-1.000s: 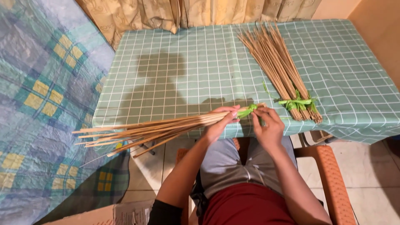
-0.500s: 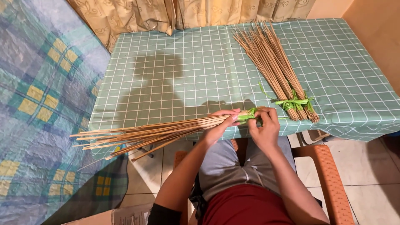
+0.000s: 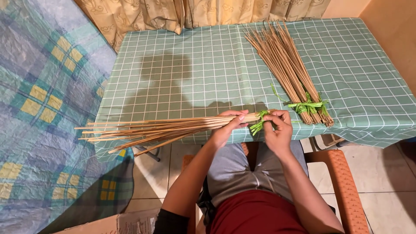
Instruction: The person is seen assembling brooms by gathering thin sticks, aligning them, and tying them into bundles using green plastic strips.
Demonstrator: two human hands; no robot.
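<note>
Left hand (image 3: pixel 225 130): closed around the stick bundle (image 3: pixel 164 128) near its thick end, held level over the desk (image 3: pixel 173 69) edge so the thin ends stay together.
Right hand (image 3: pixel 277 130): pinches the green strip (image 3: pixel 260 122) at that end (a binding, I think).
Tied bundle (image 3: pixel 294 71): lies aside on the desk, well apart.

sticks (image 3: pixel 164 128): tan | tie (image 3: pixel 260 121): green | tablecloth (image 3: pixel 195 73): teal, white grid | blanket (image 3: pixel 39 99): blue-yellow plaid
</note>
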